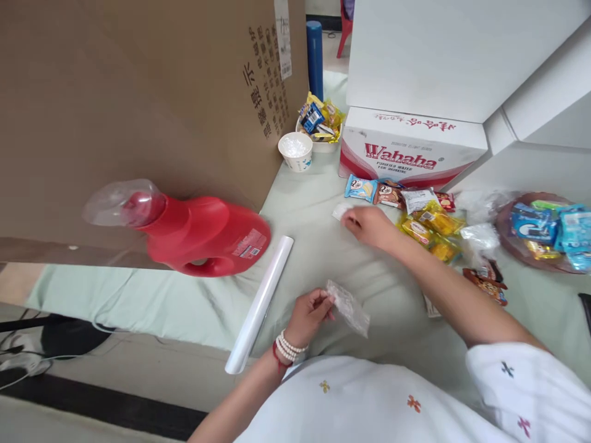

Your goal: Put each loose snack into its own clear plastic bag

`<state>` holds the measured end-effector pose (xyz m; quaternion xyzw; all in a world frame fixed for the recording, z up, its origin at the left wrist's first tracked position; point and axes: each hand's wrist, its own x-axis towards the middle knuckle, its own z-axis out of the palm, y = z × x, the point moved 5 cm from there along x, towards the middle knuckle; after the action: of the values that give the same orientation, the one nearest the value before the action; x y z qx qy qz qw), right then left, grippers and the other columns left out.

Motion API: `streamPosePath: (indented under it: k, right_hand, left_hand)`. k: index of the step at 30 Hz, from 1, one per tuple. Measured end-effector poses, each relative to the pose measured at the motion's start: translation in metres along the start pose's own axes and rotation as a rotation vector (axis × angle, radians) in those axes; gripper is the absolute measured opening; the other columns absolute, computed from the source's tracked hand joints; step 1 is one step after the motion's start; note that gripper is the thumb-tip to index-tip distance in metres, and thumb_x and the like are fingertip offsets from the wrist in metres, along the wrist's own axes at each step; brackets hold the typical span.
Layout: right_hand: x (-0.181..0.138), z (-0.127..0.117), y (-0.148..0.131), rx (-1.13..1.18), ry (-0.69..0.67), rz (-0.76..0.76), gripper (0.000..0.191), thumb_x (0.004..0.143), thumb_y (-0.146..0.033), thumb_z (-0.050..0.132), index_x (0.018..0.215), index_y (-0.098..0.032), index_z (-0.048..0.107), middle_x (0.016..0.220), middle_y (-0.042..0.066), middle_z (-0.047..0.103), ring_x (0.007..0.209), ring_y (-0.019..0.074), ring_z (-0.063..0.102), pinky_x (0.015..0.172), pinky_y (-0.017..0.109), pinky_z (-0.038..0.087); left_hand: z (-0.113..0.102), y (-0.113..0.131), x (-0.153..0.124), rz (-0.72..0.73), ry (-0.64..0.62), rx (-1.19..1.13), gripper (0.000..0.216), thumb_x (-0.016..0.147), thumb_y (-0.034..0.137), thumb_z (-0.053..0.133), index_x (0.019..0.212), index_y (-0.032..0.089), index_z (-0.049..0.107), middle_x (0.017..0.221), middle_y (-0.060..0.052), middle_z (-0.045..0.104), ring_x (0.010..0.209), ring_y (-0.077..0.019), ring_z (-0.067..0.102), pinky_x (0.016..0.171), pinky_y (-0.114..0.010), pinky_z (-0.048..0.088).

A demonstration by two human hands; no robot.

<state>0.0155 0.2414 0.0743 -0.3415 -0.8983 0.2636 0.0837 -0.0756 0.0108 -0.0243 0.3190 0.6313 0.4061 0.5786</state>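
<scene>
My left hand (310,315) pinches a small clear plastic bag (349,309) by its edge, low over the cloth near my body. My right hand (368,226) is farther out, fingers closed on a small whitish piece (340,211); its kind is too small to make out. Close to the right hand lie wrapped snacks: a blue packet (361,188), a brown packet (388,195), and several yellow packets (418,231). A paper cup (295,161) with clear, crinkled contents stands beyond, next to a tub (325,147) heaped with wrapped snacks.
At left, a red jug (207,231) with a clear cap lies by a big cardboard box (138,92). A whitish roll (261,307) lies left of my left hand. Behind the snacks sits a Wahaha water carton (410,144). A brown bowl (508,237) of blue packets is at right.
</scene>
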Motion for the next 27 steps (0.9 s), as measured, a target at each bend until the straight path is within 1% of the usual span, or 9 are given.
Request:
streamPosePath:
  k: [6, 8, 10, 13, 16, 19, 21, 24, 27]
  right_hand:
    - [0.196, 0.006, -0.019, -0.280, 0.128, -0.068, 0.041, 0.098, -0.002, 0.038, 0.133, -0.009, 0.059, 0.139, 0.018, 0.056, 0.107, 0.0245, 0.056, 0.088, 0.033, 0.042]
    - [0.221, 0.013, -0.019, -0.256, 0.104, -0.068, 0.039, 0.099, 0.000, 0.035, 0.127, -0.007, 0.062, 0.134, 0.017, 0.059, 0.111, 0.0242, 0.054, 0.094, 0.033, 0.041]
    - [0.216, 0.019, -0.016, -0.235, 0.086, -0.063, 0.035, 0.101, -0.004, 0.036, 0.120, -0.008, 0.065, 0.125, 0.015, 0.064, 0.113, 0.0238, 0.054, 0.098, 0.033, 0.041]
    - [0.151, 0.017, -0.003, -0.147, 0.169, -0.050, 0.034, 0.107, -0.018, 0.034, 0.122, -0.015, 0.065, 0.120, 0.011, 0.066, 0.111, 0.0211, 0.057, 0.099, 0.032, 0.045]
    - [0.039, -0.008, 0.035, 0.265, 0.421, 0.046, 0.032, 0.107, -0.029, 0.037, 0.120, -0.021, 0.065, 0.106, 0.007, 0.069, 0.094, 0.0176, 0.064, 0.089, 0.031, 0.052]
    - [-0.082, -0.048, 0.107, 0.737, 0.843, 0.306, 0.020, 0.096, -0.038, 0.055, 0.108, -0.024, 0.065, 0.082, 0.000, 0.063, 0.067, 0.0135, 0.060, 0.062, 0.026, 0.052]
    - [-0.144, -0.072, 0.155, 0.978, 1.138, 0.481, 0.013, 0.081, -0.027, 0.067, 0.092, -0.023, 0.061, 0.073, -0.004, 0.057, 0.056, 0.0094, 0.051, 0.048, 0.019, 0.042]
    - [-0.186, -0.099, 0.201, 1.134, 1.252, 0.645, 0.023, 0.068, -0.013, 0.068, 0.072, -0.021, 0.047, 0.060, -0.008, 0.044, 0.048, 0.0048, 0.040, 0.041, 0.013, 0.030]
    - [-0.193, -0.122, 0.218, 1.213, 1.266, 0.644, 0.028, 0.067, -0.008, 0.065, 0.070, -0.021, 0.040, 0.059, -0.010, 0.040, 0.046, 0.0034, 0.038, 0.040, 0.011, 0.029]
  left_hand:
    - [-0.014, -0.019, -0.027, -0.121, 0.046, 0.000, 0.046, 0.085, 0.068, 0.060, 0.078, 0.023, 0.063, 0.057, -0.002, 0.066, 0.048, -0.0163, 0.052, 0.052, -0.028, 0.039]
    - [-0.016, -0.020, -0.029, -0.133, 0.052, 0.003, 0.047, 0.084, 0.069, 0.061, 0.078, 0.023, 0.064, 0.057, -0.002, 0.066, 0.050, -0.0174, 0.054, 0.053, -0.029, 0.041]
    - [-0.019, -0.020, -0.028, -0.125, 0.053, 0.015, 0.047, 0.084, 0.070, 0.061, 0.078, 0.023, 0.064, 0.057, -0.002, 0.065, 0.051, -0.0177, 0.055, 0.054, -0.029, 0.042]
    - [-0.020, -0.016, -0.024, -0.106, 0.033, 0.037, 0.048, 0.085, 0.070, 0.060, 0.078, 0.023, 0.064, 0.057, -0.001, 0.064, 0.050, -0.0172, 0.054, 0.054, -0.029, 0.043]
    - [-0.018, -0.013, -0.020, -0.090, 0.004, 0.051, 0.049, 0.086, 0.070, 0.057, 0.080, 0.022, 0.064, 0.059, -0.001, 0.065, 0.051, -0.0169, 0.055, 0.055, -0.029, 0.044]
    - [-0.012, -0.009, -0.019, -0.069, -0.012, 0.067, 0.051, 0.087, 0.071, 0.056, 0.080, 0.021, 0.064, 0.058, -0.001, 0.064, 0.051, -0.0159, 0.053, 0.054, -0.027, 0.042]
    - [-0.008, -0.007, -0.021, -0.053, -0.005, 0.075, 0.052, 0.086, 0.072, 0.057, 0.078, 0.021, 0.063, 0.056, 0.000, 0.062, 0.051, -0.0153, 0.051, 0.053, -0.027, 0.041]
    - [-0.003, -0.008, -0.025, -0.043, 0.020, 0.086, 0.052, 0.085, 0.072, 0.057, 0.077, 0.021, 0.061, 0.054, 0.001, 0.059, 0.051, -0.0145, 0.050, 0.053, -0.026, 0.040]
    - [0.003, -0.013, -0.033, -0.073, 0.010, 0.086, 0.054, 0.085, 0.073, 0.057, 0.080, 0.020, 0.060, 0.053, 0.003, 0.057, 0.049, -0.0131, 0.045, 0.051, -0.025, 0.036]
